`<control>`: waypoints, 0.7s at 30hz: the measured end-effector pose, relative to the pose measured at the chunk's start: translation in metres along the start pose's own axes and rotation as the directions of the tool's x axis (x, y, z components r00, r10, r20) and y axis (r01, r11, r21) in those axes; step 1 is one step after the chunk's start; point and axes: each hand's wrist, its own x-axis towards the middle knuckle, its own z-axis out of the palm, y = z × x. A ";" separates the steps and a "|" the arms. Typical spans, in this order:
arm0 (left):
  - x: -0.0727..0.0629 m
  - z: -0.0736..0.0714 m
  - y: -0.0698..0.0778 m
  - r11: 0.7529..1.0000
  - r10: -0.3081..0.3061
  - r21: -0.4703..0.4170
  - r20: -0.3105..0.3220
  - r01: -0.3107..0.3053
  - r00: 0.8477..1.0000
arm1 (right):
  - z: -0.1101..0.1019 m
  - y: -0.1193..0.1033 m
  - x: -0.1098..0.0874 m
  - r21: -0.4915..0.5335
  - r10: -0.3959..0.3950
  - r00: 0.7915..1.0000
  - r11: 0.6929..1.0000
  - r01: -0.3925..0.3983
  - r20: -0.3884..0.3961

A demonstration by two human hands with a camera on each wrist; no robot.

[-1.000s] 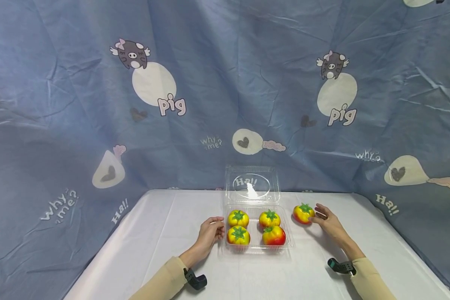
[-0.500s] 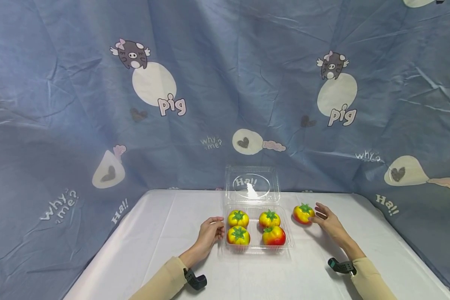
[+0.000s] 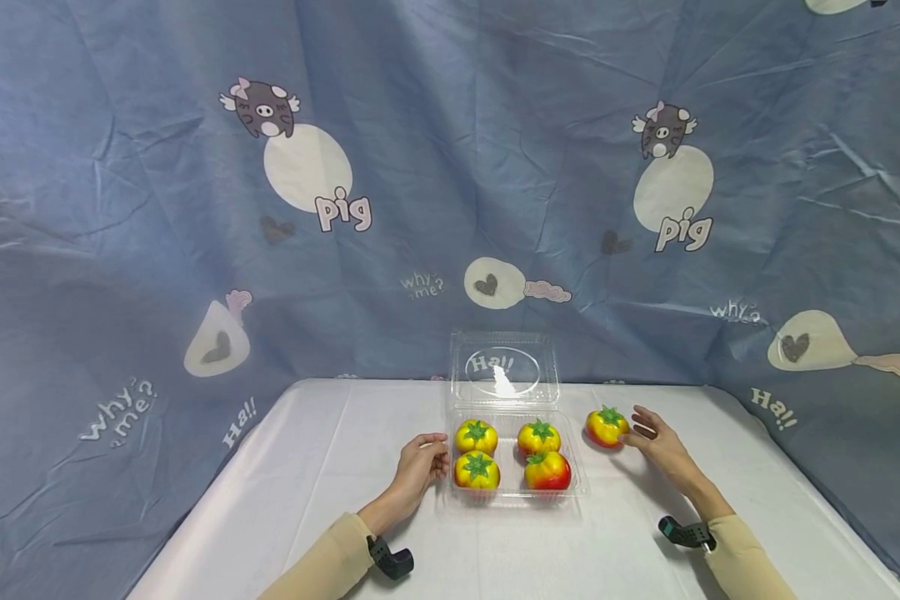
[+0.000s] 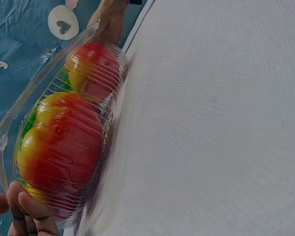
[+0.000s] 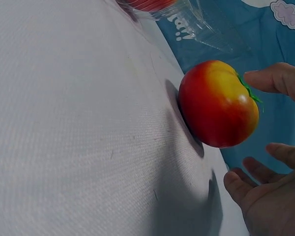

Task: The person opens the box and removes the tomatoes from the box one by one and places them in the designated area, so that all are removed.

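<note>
Just right of a clear plastic clamshell container [image 3: 512, 493], a red-and-yellow toy tomato [image 3: 603, 428] with a green leafy top rests on the white cloth. My right hand [image 3: 662, 451] is beside it, fingers spread; in the right wrist view the thumb [image 5: 273, 78] is by the leafy top and the other fingers stand apart from the tomato. The container's lid [image 3: 504, 369] is raised at the back, and several similar tomatoes [image 3: 477, 472] sit in two columns inside. My left hand [image 3: 418, 468] holds the container's left rim, thumb above and fingertips [image 4: 34, 209] against the ribbed wall.
A white cloth [image 3: 345, 475] covers the table. Blue printed fabric [image 3: 435, 167] hangs behind and along both sides. A gap lies between the two columns of tomatoes in the container. Dark wrist straps [image 3: 392, 560] with cameras sit on both forearms.
My right hand has shifted very slightly to the right. The left hand, container and tomatoes look unmoved.
</note>
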 end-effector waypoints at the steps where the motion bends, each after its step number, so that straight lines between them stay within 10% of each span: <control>1: 0.000 0.000 0.000 1.000 0.005 0.003 0.001 -0.005 1.000 | 0.000 0.000 0.000 0.001 -0.002 1.000 1.000 0.002 -0.001; 21: 0.000 0.001 0.000 1.000 -0.001 0.006 -0.009 0.001 1.000 | -0.008 0.000 0.001 -0.038 -0.011 1.000 0.999 0.011 -0.010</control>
